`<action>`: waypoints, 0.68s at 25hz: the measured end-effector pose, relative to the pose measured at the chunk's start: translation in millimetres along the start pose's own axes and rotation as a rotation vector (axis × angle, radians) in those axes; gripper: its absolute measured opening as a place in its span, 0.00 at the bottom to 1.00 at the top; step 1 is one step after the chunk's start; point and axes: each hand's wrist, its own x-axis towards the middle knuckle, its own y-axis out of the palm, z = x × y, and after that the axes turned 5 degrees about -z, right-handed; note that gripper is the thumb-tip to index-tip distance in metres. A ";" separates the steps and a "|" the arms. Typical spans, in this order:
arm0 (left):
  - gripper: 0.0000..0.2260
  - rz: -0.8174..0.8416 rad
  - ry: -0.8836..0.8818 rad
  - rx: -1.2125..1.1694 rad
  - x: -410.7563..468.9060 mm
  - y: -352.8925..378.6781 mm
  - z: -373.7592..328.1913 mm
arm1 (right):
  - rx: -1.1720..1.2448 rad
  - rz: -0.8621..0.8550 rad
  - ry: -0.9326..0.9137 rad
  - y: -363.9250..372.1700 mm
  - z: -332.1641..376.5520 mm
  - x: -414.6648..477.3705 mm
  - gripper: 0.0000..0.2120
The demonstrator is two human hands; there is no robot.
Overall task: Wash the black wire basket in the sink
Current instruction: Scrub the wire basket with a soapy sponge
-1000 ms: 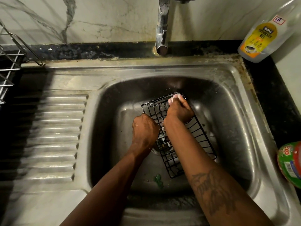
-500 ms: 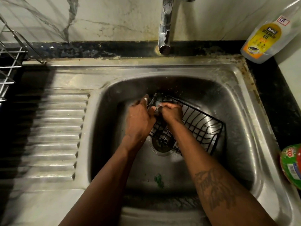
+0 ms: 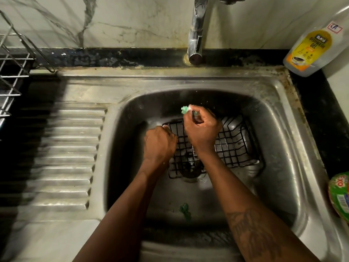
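Note:
The black wire basket [image 3: 232, 142] lies in the steel sink [image 3: 279, 140], over the drain, its open side facing up. My left hand [image 3: 159, 143] is closed on the basket's left edge. Over the basket's far left part, my right hand [image 3: 202, 129] pinches a small green and white scrubber [image 3: 185, 109] between its fingertips. My right forearm hides the basket's middle. No water runs from the tap [image 3: 195, 44].
A dishwash gel bottle [image 3: 311, 46] leans at the back right corner. A green packet [image 3: 340, 193] sits on the counter at right. A wire dish rack [image 3: 13, 72] stands at far left beside the ribbed drainboard [image 3: 64, 152]. A green scrap [image 3: 185, 209] lies on the sink floor.
The basket has been turned and laid flatter over the drain. My right hand lifted toward the far edge, showing the green scrubber; my left hand shifted down onto the left edge.

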 end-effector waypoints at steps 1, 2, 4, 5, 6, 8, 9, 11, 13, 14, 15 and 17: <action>0.10 0.026 -0.021 -0.013 -0.7 2.1 2.0 | -0.011 0.018 -0.095 2.2 -0.2 1.5 0.06; 0.09 0.040 -0.045 -0.125 -1.2 5.2 3.7 | -0.028 0.088 -0.172 6.3 -0.7 1.0 0.07; 0.08 0.009 -0.076 -0.202 5.0 9.2 6.5 | -0.080 0.294 -0.248 12.6 4.3 -5.2 0.07; 0.10 0.006 -0.105 -0.249 8.0 8.1 5.3 | -0.100 0.386 -0.262 13.2 4.7 -5.3 0.07; 0.11 0.061 -0.161 -0.281 11.3 5.2 4.6 | -0.113 0.443 -0.269 10.9 5.4 -2.3 0.07; 0.10 0.153 -0.288 -0.388 16.5 -2.1 2.0 | -0.119 0.455 -0.300 5.5 7.9 3.8 0.08; 0.09 0.163 -0.304 -0.436 18.9 -2.3 2.4 | -0.111 0.430 -0.300 2.6 10.9 6.8 0.09; 0.10 0.129 -0.263 -0.408 22.4 -0.6 4.7 | -0.156 0.460 -0.291 0.7 14.1 10.6 0.11; 0.07 0.098 -0.206 -0.304 23.8 1.5 7.4 | -0.337 0.652 -0.278 5.3 17.3 6.5 0.15; 0.06 0.093 -0.207 -0.309 24.4 1.4 8.3 | -0.425 0.724 -0.331 9.9 14.7 4.9 0.15; 0.06 0.096 -0.224 -0.332 25.6 -0.1 8.2 | -0.475 0.757 -0.376 12.4 12.8 4.6 0.12; 0.06 0.106 -0.284 -0.384 31.0 -1.7 9.9 | -0.518 0.731 -0.457 12.6 16.8 5.0 0.05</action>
